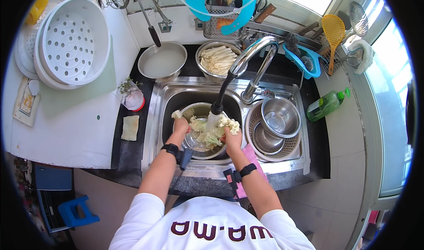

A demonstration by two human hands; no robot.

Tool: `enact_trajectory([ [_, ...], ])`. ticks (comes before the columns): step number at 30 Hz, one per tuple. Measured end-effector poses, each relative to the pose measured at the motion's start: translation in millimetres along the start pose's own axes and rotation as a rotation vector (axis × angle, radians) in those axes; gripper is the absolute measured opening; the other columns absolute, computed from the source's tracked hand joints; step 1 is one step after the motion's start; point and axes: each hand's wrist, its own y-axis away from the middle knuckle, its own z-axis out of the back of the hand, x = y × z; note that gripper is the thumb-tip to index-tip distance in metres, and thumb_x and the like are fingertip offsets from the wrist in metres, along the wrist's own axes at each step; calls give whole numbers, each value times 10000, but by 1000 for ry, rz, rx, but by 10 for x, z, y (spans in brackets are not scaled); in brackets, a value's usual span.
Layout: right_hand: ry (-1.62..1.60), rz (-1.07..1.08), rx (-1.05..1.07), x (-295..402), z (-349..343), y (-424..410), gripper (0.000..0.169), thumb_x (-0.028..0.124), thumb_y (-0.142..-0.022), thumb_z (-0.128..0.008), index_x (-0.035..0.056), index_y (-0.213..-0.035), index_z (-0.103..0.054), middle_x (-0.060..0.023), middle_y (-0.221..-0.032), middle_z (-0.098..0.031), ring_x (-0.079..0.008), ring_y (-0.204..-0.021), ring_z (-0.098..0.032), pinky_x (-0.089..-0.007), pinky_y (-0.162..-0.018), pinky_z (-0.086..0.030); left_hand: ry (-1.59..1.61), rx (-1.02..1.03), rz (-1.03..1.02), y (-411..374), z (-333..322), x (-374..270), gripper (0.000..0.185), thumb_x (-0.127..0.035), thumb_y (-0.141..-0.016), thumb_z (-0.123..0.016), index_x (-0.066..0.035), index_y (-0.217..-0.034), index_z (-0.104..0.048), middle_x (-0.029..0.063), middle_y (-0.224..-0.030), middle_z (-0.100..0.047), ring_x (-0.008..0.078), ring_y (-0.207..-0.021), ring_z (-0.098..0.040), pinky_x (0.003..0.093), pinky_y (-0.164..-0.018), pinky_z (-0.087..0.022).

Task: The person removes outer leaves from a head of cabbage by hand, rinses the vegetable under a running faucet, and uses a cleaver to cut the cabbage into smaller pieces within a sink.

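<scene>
My left hand (181,125) grips a small cauliflower floret (177,114) at the left rim of a stainless steel bowl (202,155). In my right hand (233,138) is a larger cauliflower piece (229,124), held over the bowl's right side. Water pours from the black pull-down spout (217,107) of the chrome faucet (246,51) between my hands. More cauliflower pieces (211,138) lie in the bowl, which sits inside the left sink basin (170,99). My fingers are partly hidden by the hands and the florets.
Metal bowls (281,117) stand in a colander (253,117) right of the basin. Behind the sink are a pan of cloudy liquid (162,59) and a bowl of enoki mushrooms (218,59). A green pump bottle (326,105) stands far right. A pink cloth (250,157) hangs over the front edge.
</scene>
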Motion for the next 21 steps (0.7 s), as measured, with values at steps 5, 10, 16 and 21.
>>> enact_trajectory([
  [5, -57, -241, 91, 12, -77, -43, 191, 98, -805, -597, 72, -988, -546, -13, -752, -545, -100, -576, -519, -242, -488, -482, 200, 418, -2, 342, 79, -5, 87, -115, -892, -485, -57, -954, -507, 31, -698, -529, 134, -567, -529, 264, -522, -472],
  [10, 145, -162, 39, -67, -344, -31, 362, 90, -771, -680, -7, -1044, -463, -107, -934, -576, -165, -683, -593, -272, -462, -512, 84, 477, -78, 731, -250, -101, 225, -188, -848, -609, -64, -1027, -551, 5, -789, -567, 129, -695, -545, 270, -645, -457],
  [16, 129, -111, 116, -100, -381, -52, 344, 80, -781, -669, -23, -1034, -460, -117, -880, -582, -180, -629, -605, -288, -434, -524, -366, 101, -484, 755, -310, -60, 346, -279, -790, -664, 30, -937, -609, 133, -880, -664, 216, -773, -636, 343, -673, -479],
  [21, 67, -136, 67, -129, -358, -112, 345, 75, -785, -656, -29, -1051, -463, -117, -816, -578, -178, -537, -582, -293, -409, -518, -462, -59, -683, 826, -380, -40, 357, -304, -763, -642, 32, -880, -611, 201, -781, -647, 325, -757, -640, 407, -689, -485],
])
